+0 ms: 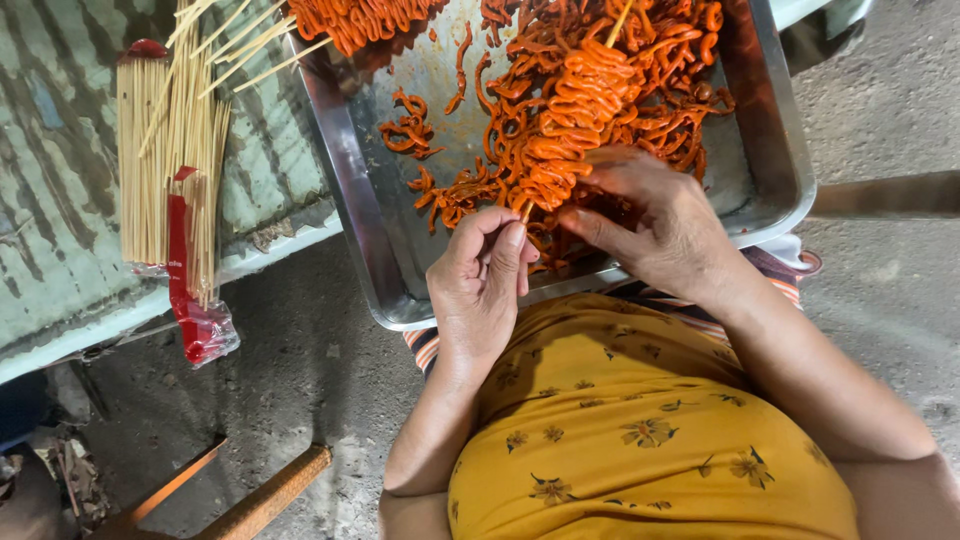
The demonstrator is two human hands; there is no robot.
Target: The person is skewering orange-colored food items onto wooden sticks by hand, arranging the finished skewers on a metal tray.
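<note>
Down near the middle of the view, the left hand [480, 275] is clenched around the near end of a thin wooden skewer [622, 18], thumb and fingers pinching the stick just at the near rim of a metal tray [345, 190]. The skewer runs up and to the right, away from the person, and most of its length is hidden under a tight stack of folded orange strips [575, 115] threaded along it; only the bare tip shows at the far end. The right hand [650, 215] lies just to the right of the left one, palm down, fingers curled over the near end of the stack and touching the strips, so its grip is closed on them.

Loose orange strips [660, 95] lie heaped in the right and far part of the tray, with a few single pieces [408, 130] scattered on the bare metal to the left. Another pile of threaded strips [355, 18] sits at the far left corner of the tray.

Left of the tray, on a pale green worktop [60, 150], lie 2 bundles of bare skewers [165, 150] in clear packets with red trim, and several loose sticks [245, 45] fan out towards the tray. The person wears a yellow flowered top [640, 430]. Grey ground [880, 110] shows to the right.
</note>
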